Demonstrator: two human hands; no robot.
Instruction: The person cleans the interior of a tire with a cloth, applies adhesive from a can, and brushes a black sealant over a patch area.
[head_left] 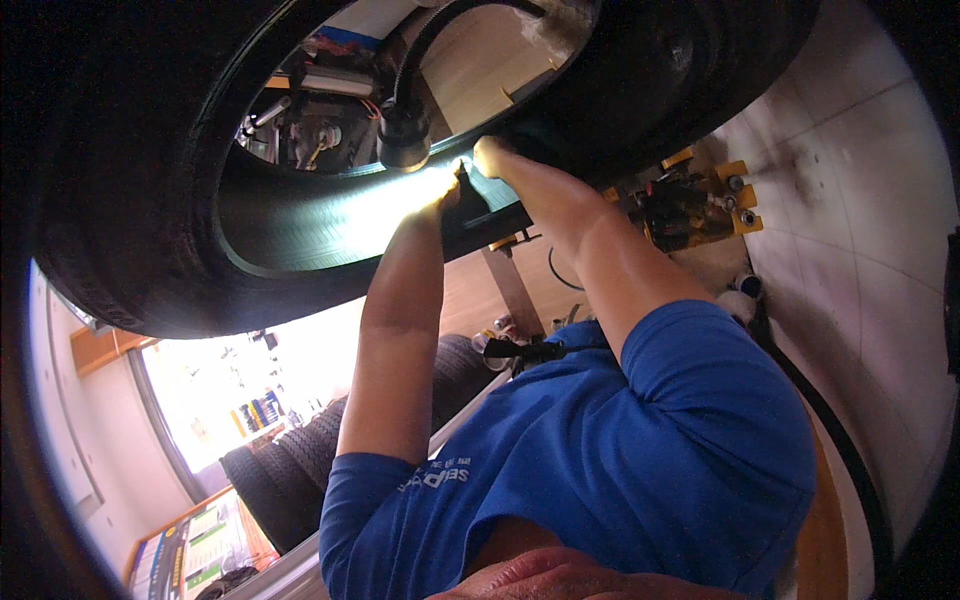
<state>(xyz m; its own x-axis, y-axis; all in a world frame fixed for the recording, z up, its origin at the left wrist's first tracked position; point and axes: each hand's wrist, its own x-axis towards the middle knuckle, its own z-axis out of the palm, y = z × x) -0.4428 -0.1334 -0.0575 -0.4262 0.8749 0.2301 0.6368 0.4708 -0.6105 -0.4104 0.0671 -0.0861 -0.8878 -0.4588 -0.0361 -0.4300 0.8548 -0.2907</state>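
Observation:
A large black tyre [150, 200] fills the upper part of the view, and I see its inner side lit by a black gooseneck lamp [405, 140]. Both my bare forearms reach from my blue shirt [620, 450] to the tyre's inner edge. My left hand [448, 192] is washed out by the lamp's glare and sits against a dark wedge-shaped part [482, 212]; its grip cannot be made out. My right hand [490, 155] is curled on the tyre's bead just beside it.
A yellow machine base with dark tools [700, 205] stands on the tiled floor [870, 220] at right. A black hose [830, 430] curves along the floor. Stacked tyres [300, 460] lie at lower left by a bright window [250, 390]. Workshop clutter [320, 110] shows through the tyre's opening.

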